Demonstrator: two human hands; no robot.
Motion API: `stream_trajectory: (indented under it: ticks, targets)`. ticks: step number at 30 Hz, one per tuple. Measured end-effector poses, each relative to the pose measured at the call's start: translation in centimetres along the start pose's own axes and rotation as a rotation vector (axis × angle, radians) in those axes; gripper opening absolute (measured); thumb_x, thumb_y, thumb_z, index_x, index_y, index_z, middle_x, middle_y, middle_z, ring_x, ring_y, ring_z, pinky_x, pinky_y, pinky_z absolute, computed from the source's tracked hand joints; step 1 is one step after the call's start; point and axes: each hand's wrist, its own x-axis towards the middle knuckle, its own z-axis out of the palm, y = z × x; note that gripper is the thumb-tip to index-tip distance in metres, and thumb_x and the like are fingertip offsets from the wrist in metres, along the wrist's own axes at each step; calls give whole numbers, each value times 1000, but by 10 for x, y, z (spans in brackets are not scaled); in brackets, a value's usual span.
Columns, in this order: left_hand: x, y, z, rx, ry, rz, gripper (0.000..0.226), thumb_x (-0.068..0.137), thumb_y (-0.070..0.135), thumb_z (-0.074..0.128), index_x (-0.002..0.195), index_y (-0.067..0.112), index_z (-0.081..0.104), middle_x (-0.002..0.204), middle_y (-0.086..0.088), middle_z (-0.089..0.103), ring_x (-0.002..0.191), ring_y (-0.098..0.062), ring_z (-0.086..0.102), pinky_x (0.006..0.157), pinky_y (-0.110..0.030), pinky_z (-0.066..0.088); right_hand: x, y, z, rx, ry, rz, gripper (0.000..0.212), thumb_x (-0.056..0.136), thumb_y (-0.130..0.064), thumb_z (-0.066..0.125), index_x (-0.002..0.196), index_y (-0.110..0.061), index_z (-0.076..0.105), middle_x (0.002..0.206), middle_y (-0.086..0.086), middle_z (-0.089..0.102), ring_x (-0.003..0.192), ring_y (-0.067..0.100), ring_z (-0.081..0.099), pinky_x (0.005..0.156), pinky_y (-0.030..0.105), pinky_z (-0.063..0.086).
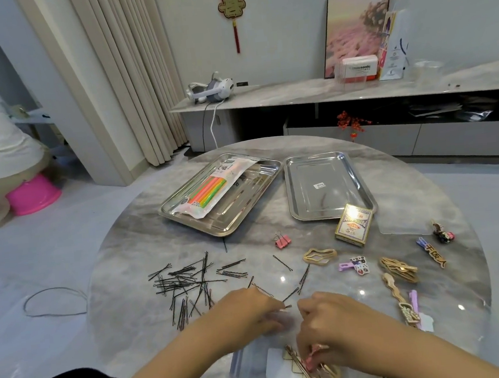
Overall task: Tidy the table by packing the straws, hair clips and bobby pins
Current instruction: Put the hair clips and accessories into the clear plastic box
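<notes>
Gold clips point(302, 371) lie at the bottom centre of the frame on a clear bag point(246, 370), where the right grip point(330, 329) curls round a pink clip point(310, 363). Just left of it, the left grip point(247, 315) pinches a bobby pin point(286, 307). More pins point(187, 280) litter the round grey marble table point(133, 253) at centre left, and hair clips point(398, 269) lie at right. Beyond, the left tray point(243, 201) holds bagged straws point(209, 189), with the right tray point(307, 171) beside it. Farther back are a curtain point(130, 78), a long shelf point(294, 93) and a framed picture point(355, 29).
</notes>
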Motion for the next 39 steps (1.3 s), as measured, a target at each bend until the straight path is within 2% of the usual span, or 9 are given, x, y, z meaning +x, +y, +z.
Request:
stream_trajectory:
  ticks: [3,10,15,20,24,28,31,34,39]
  targets:
    - [0,-5,3,-13,59,-47,18,93,33,49,96,19,59,96,-3,67,91,-20,59,65,-27,37,-1,10,-9,182,67,103,16,85,-35,62,100,-33,67,92,-7,57,90,5,49,72,22,37]
    - [6,-28,1,-55,128,-268,24,92,42,50,102,22,58,104,5,66,94,-16,59,73,-28,44,-14,46,-26,230,316,471,17,88,-28,62,102,-38,66,96,-22,62,85,-3,55,77,20,46]
    - [11,-44,2,-105,170,-417,19,93,34,51,104,19,58,103,-1,64,90,-18,59,70,-28,46,-20,56,-13,109,86,664,24,87,-30,60,110,-37,57,110,-17,55,85,2,52,75,24,45]
    - [13,-46,0,-176,190,-457,19,91,27,54,107,17,59,105,-2,65,93,-21,59,77,-32,50,-9,46,11,79,-163,710,46,85,-38,59,129,-31,46,128,-3,46,113,19,52,81,32,44]
    - [15,-42,7,-266,235,-490,15,90,23,53,101,14,60,103,-5,64,92,-22,59,77,-33,51,4,44,31,123,-74,731,42,82,-44,60,116,-24,47,114,0,48,104,23,53,72,32,42]
    - [19,-33,14,-384,277,-527,22,92,32,52,84,11,51,91,-4,57,84,-23,56,69,-30,47,9,57,36,215,17,799,17,83,-25,59,97,-20,50,103,1,57,96,21,57,73,30,45]
    - [21,-25,12,-590,243,-539,29,92,39,53,76,16,43,79,1,46,73,-17,48,62,-29,45,7,66,32,198,32,855,15,82,-21,59,96,-19,52,102,2,59,96,22,58,74,30,47]
    - [21,-18,8,-921,195,-545,35,89,49,52,87,14,50,88,-3,50,85,-20,54,78,-44,56,4,73,30,182,68,883,10,83,-20,57,92,-20,53,98,-1,54,94,20,56,73,31,47]
    - [25,-9,2,-1360,163,-549,47,96,48,37,118,11,55,118,-10,56,92,-23,66,67,-37,59,3,82,28,191,105,875,14,81,-13,53,75,-25,50,98,0,61,93,21,59,76,32,49]
